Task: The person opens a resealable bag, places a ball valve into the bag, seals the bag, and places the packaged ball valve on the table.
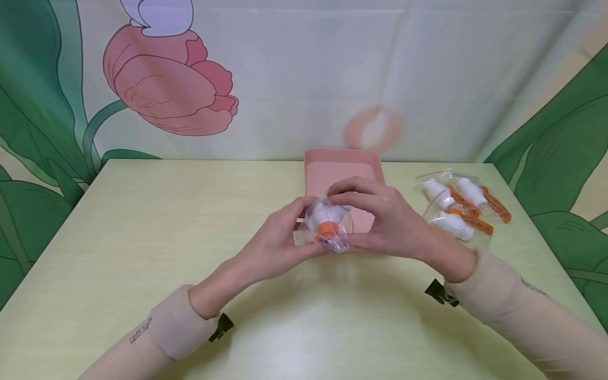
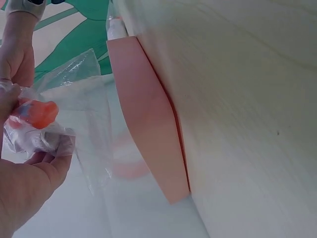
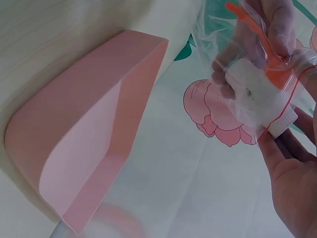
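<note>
Both hands hold a clear zip bag (image 1: 311,219) in the air at the near end of the pink tray. Inside the bag are a small white bottle (image 3: 247,89) and an orange plastic piece (image 3: 270,49) with a long thin handle; its exact kind cannot be told. My left hand (image 1: 273,240) grips one side of the bag, thumb below and fingers behind. From the other side my right hand (image 1: 387,216) pinches it, fingers over the top. A red zip line crosses the bag near the right hand in the right wrist view.
The shallow pink tray (image 1: 342,169) rests at the back middle of the pale wooden table (image 1: 166,237). Several similar clear bags (image 1: 456,206) with white bottles and orange pieces lie to its right. A flower-printed curtain (image 1: 285,79) hangs behind the table.
</note>
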Demonstrator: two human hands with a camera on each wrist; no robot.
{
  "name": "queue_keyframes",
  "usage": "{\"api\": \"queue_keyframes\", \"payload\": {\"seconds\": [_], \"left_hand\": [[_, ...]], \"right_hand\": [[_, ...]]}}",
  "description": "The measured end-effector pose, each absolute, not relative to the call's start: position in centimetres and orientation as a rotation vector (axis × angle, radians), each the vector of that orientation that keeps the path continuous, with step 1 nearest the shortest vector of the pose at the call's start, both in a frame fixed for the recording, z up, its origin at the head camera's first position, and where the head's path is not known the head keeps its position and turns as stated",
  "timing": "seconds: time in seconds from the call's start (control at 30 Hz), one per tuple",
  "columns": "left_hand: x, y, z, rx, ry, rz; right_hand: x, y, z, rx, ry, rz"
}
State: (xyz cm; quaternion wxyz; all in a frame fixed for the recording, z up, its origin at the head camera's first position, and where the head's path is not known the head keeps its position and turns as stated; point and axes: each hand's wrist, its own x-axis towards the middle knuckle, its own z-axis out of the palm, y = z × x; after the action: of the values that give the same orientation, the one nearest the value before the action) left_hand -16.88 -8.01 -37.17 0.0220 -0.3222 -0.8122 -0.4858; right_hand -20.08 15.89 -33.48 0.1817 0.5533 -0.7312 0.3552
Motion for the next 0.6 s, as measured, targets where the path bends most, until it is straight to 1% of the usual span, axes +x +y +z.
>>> {"api": "queue_keyframes", "payload": {"seconds": [0.3,0.5,0.6], "left_hand": [[-16.63,-8.09,-37.36,-1.01,-2.503,-1.574],[-16.43,-8.08,-37.62,-0.988,-2.529,-1.628],[-16.41,-8.07,-37.82,-0.982,-2.539,-1.671]], "right_hand": [[-20.16,15.86,-33.29,1.626,-2.035,0.99],[-19.55,16.05,-32.9,1.61,-2.151,1.083],[-19.34,15.95,-32.79,1.648,-2.192,1.133]]}}
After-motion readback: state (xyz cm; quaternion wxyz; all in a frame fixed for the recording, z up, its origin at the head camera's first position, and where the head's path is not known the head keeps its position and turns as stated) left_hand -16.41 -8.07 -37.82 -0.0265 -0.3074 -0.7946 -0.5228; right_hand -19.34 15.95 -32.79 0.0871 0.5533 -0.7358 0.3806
